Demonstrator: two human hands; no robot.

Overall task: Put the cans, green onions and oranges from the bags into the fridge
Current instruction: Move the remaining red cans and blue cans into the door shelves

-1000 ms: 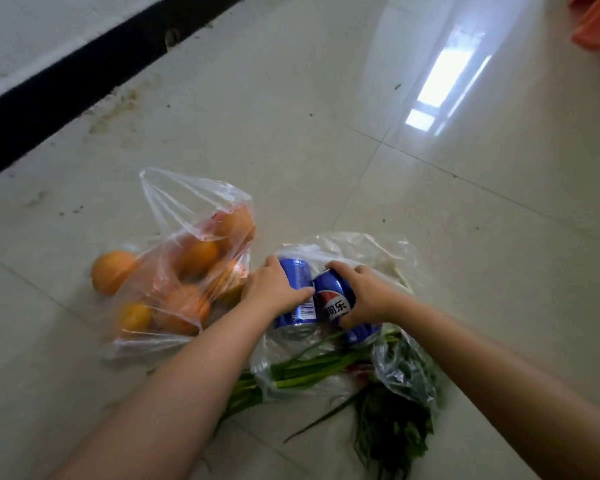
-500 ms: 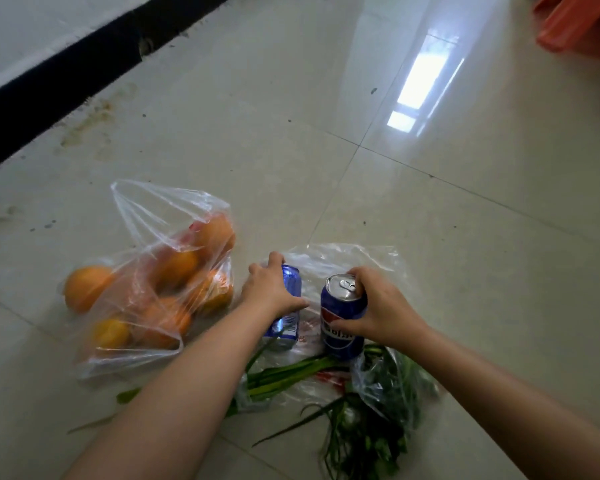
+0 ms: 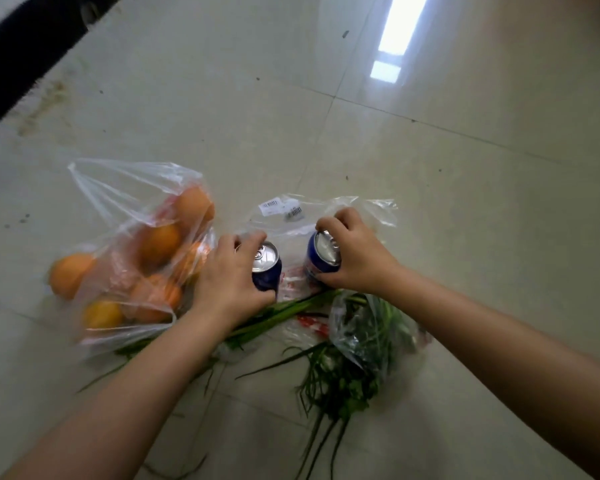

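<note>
My left hand (image 3: 227, 280) grips a blue can (image 3: 266, 268) held upright, its silver top showing. My right hand (image 3: 355, 254) grips a second blue can (image 3: 321, 256), also upright. Both cans are over a flat clear plastic bag (image 3: 326, 211) on the tiled floor. Left of my hands a clear bag (image 3: 129, 192) holds several oranges (image 3: 160, 244); one orange (image 3: 68, 273) bulges at its left side. Green onions (image 3: 274, 315) lie on the floor under my wrists, their leafy ends partly inside another clear bag (image 3: 361, 332).
The floor (image 3: 430, 168) is glossy beige tile with a bright window reflection at the top. A black skirting strip (image 3: 25, 53) runs along the wall at the upper left. No fridge is in view.
Both cans have come out of the flat bag and been turned upright. My hands have moved apart, each with its can. The camera has moved closer.
</note>
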